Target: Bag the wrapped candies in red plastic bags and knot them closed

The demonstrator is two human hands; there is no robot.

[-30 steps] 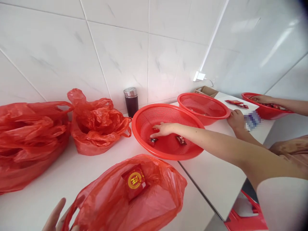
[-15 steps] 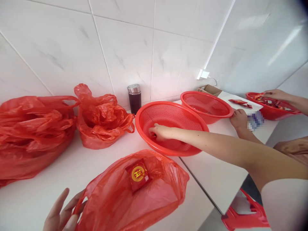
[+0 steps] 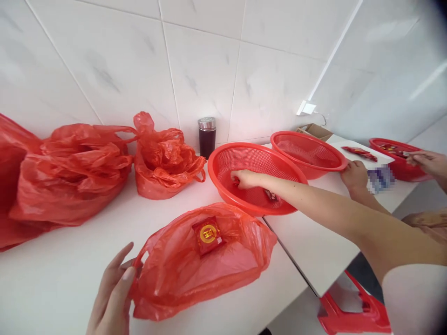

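Observation:
My left hand (image 3: 109, 292) is at the bottom left and pinches the handle edge of a red plastic bag (image 3: 195, 272) lying on the white counter. A red packet with a gold emblem (image 3: 208, 236) shows through the bag. My right arm reaches across into a large red mesh basket (image 3: 223, 160). There my right hand (image 3: 244, 179) is curled, fingers closed on something hidden by them. A small dark wrapped sweet (image 3: 271, 195) lies in the basket beside my forearm.
Two stuffed red bags (image 3: 70, 170) (image 3: 164, 158) and a dark flask (image 3: 206, 137) stand by the tiled wall. A second red basket (image 3: 307, 151) and a third (image 3: 398, 160) sit to the right, where another person's hands (image 3: 354, 174) (image 3: 429, 162) rest. A red stool (image 3: 352, 311) is below the counter edge.
My right hand has gone from flat on the basket floor to curled at its left side. My left hand has risen and taken the bag's edge. The view has shifted left.

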